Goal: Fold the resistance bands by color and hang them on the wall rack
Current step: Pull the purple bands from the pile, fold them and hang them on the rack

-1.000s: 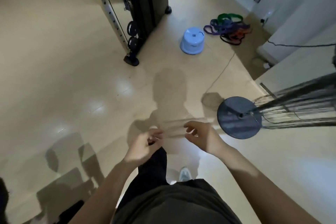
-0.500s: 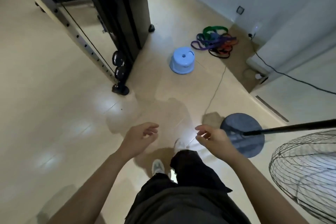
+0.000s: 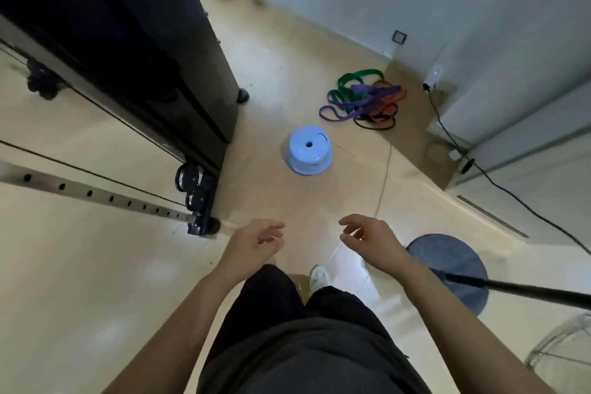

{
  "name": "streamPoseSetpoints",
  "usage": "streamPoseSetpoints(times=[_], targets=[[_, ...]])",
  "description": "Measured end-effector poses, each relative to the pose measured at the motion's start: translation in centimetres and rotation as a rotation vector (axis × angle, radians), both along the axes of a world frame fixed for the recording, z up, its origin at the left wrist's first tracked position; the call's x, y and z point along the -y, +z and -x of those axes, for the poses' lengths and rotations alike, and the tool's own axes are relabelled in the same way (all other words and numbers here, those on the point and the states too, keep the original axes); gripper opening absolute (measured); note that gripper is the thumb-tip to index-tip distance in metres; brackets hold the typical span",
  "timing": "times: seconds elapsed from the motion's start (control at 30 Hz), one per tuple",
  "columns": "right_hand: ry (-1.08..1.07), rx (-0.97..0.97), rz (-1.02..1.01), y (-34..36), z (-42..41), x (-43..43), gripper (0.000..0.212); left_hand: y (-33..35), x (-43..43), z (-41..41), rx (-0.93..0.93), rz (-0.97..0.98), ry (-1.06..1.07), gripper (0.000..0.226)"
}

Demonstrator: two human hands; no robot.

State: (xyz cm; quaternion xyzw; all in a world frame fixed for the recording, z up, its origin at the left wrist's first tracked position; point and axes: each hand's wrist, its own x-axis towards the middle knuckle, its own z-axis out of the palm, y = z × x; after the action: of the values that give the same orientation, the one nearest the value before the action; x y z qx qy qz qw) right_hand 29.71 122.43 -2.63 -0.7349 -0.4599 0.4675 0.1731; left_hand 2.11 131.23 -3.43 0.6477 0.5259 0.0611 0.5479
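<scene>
A tangled pile of resistance bands (image 3: 364,99) lies on the floor near the far wall: green, purple, orange and black loops mixed together. My left hand (image 3: 252,241) and my right hand (image 3: 372,238) hang in front of my waist, well short of the pile. Both have loosely curled fingers and hold nothing. No wall rack shows in this view.
A light blue plastic stool (image 3: 309,150) stands on the floor between me and the bands. A black gym machine (image 3: 134,51) with a perforated steel rail (image 3: 96,193) fills the left. A fan's round base (image 3: 447,269) and pole are at the right. A black cable (image 3: 499,182) runs along the right wall.
I have walked forward; the stool and the bands are closer and more central. My hands have moved apart and their fingers have loosened. The fan has slid toward the lower right.
</scene>
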Motion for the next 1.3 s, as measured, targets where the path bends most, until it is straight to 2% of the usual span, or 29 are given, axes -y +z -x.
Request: streamPoseSetpoints(times=[0.27,0.67,0.97,1.3], targets=[[-0.039,0.051,0.048,-0.5,-4.1,-13.3,0.028,-2.2,-13.2,-4.9,0.048,0.071,-0.054,0.029],[-0.277,0.056,0.079,1.0,-9.9,-29.8,0.025,-1.4,-39.3,-15.8,0.032,0.049,-0.402,0.029],[-0.387,0.027,0.064,-1.5,-22.7,-40.3,0.023,-2.6,-52.6,-29.9,-0.024,0.029,-0.448,0.026],[-0.374,-0.029,0.094,-4.0,-38.6,-53.4,0.020,-2.6,-64.4,-42.5,-0.047,0.088,-0.410,0.032]])
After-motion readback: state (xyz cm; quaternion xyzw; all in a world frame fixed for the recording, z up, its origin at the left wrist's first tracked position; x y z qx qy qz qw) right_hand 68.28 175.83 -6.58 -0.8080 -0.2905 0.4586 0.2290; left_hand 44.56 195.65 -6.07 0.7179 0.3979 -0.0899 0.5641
